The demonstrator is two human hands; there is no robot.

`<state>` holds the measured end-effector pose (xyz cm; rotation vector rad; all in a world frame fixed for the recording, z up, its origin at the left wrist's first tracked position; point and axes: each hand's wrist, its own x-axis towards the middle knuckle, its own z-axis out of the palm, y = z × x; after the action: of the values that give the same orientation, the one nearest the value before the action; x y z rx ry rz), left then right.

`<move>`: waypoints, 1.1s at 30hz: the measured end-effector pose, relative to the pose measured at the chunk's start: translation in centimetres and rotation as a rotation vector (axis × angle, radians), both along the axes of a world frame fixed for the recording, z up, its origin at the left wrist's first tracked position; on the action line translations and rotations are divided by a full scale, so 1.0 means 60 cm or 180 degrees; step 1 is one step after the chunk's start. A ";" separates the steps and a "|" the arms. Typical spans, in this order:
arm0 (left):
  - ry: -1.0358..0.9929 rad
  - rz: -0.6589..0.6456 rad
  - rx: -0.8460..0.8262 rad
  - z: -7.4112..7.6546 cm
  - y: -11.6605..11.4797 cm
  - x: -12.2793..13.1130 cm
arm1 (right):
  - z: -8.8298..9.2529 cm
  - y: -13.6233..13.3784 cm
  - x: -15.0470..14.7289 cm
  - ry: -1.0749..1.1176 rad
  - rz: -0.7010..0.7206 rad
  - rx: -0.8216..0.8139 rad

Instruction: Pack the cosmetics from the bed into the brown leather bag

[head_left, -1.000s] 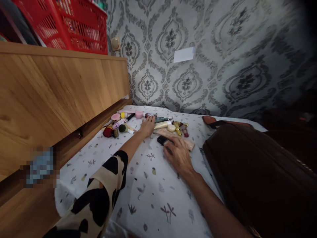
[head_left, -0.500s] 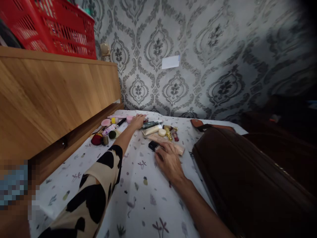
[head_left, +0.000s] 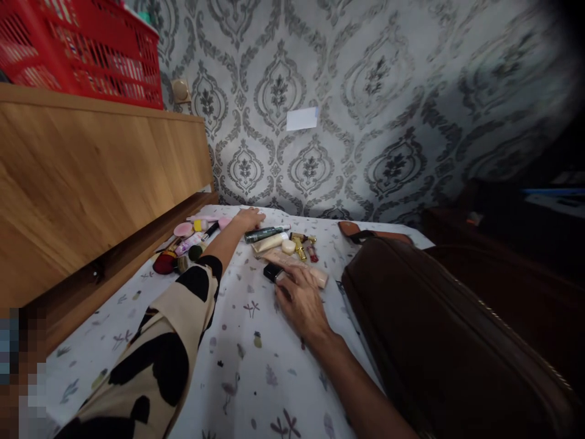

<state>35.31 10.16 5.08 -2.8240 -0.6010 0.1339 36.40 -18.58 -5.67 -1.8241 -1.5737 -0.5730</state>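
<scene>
My right hand (head_left: 302,299) is low over the cloth, its fingers curled around a small bottle with a black cap (head_left: 273,272). Beneath and beyond those fingers lies a long beige tube (head_left: 320,278). Farther back, my left hand (head_left: 249,217) reaches down to the cloth with bent fingers; whatever they grip is hidden. Close to it are a dark green tube (head_left: 262,234) and a pink item (head_left: 223,222). A cream tube (head_left: 270,242), a small round jar (head_left: 288,246), a gold lipstick (head_left: 300,249) and a red-ended small tube (head_left: 312,253) lie between the hands.
Brushes (head_left: 165,262) and a pink compact (head_left: 183,230) lie left of my left forearm. A large brown bag (head_left: 411,317) stands at right, beside a brown strap (head_left: 379,235). Wooden furniture (head_left: 105,177) holding a red basket (head_left: 109,61) borders the left; patterned wall behind.
The view has swung slightly right, so things sit farther left. My left hand has shifted a little beside the dark green tube. My right hand stays on the black-capped bottle.
</scene>
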 end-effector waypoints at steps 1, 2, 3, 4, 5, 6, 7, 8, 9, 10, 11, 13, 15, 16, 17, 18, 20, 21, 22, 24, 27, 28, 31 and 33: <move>-0.0048 0.0008 0.0018 0.002 -0.002 -0.010 | 0.000 0.000 0.000 -0.0002 0.0002 -0.0005; -0.0087 0.0029 0.0021 0.003 -0.003 -0.022 | 0.000 0.001 0.000 0.0004 0.0010 -0.0007; -0.0116 0.0064 0.0010 0.004 -0.004 -0.034 | 0.000 0.001 0.001 0.0016 0.0019 -0.0007; -0.0135 0.0108 -0.0012 0.004 -0.005 -0.047 | 0.000 0.002 0.001 0.0031 0.0028 -0.0007; -0.0149 0.0153 -0.0040 0.003 -0.005 -0.060 | 0.000 0.002 0.001 0.0046 0.0037 -0.0013; -0.0165 0.0192 -0.0070 0.002 -0.006 -0.073 | 0.000 0.002 0.001 0.0059 0.0045 -0.0020; -0.0186 0.0220 -0.0093 -0.001 -0.006 -0.083 | 0.000 0.002 0.002 0.0067 0.0055 -0.0033; -0.0212 0.0238 -0.0109 -0.004 -0.007 -0.092 | 0.000 0.002 0.002 0.0072 0.0067 -0.0043; -0.0241 0.0251 -0.0118 -0.008 -0.008 -0.099 | -0.001 0.002 0.002 0.0074 0.0083 -0.0052; -0.0264 0.0269 -0.0123 -0.013 -0.009 -0.102 | -0.001 0.002 0.003 0.0073 0.0097 -0.0054; -0.0280 0.0301 -0.0127 -0.018 -0.011 -0.104 | -0.001 0.002 0.003 0.0072 0.0107 -0.0045; -0.0291 0.0404 -0.0142 -0.025 -0.014 -0.102 | -0.001 0.002 0.004 0.0077 0.0118 -0.0019; -0.0315 0.0512 -0.0161 -0.029 -0.017 -0.099 | -0.001 0.002 0.004 0.0086 0.0121 -0.0020; -0.0346 0.0551 -0.0166 -0.029 -0.019 -0.099 | -0.001 0.002 0.004 0.0092 0.0117 -0.0029; -0.0390 0.0576 -0.0167 -0.028 -0.021 -0.100 | 0.000 0.002 0.004 0.0095 0.0112 -0.0042; -0.0443 0.0592 -0.0164 -0.026 -0.024 -0.102 | 0.000 0.002 0.004 0.0096 0.0107 -0.0051; -0.0557 0.0614 -0.0146 -0.020 -0.030 -0.109 | 0.000 0.002 0.005 0.0092 0.0115 -0.0054; -0.0609 0.0624 -0.0136 -0.017 -0.034 -0.113 | 0.001 0.002 0.005 0.0085 0.0124 -0.0053; -0.0649 0.0637 -0.0127 -0.015 -0.038 -0.119 | 0.001 0.002 0.005 0.0076 0.0131 -0.0054; -0.0689 0.0685 -0.0116 -0.015 -0.044 -0.130 | 0.002 0.003 0.004 0.0059 0.0136 -0.0066; -0.0698 0.0810 -0.0103 -0.026 -0.050 -0.149 | 0.002 0.004 0.003 0.0044 0.0123 -0.0069; -0.0711 0.0863 -0.0092 -0.032 -0.052 -0.155 | 0.002 0.004 0.002 0.0046 0.0118 -0.0064; -0.0784 0.0998 -0.0046 -0.049 -0.061 -0.174 | 0.003 0.005 0.001 0.0072 0.0108 -0.0062; -0.0822 0.0998 -0.0030 -0.055 -0.071 -0.185 | 0.004 0.004 0.001 0.0086 0.0118 -0.0073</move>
<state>24.19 5.91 1.75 -2.7555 -1.1003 -0.1757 36.47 -18.34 -5.41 -1.8082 -1.5989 -0.5134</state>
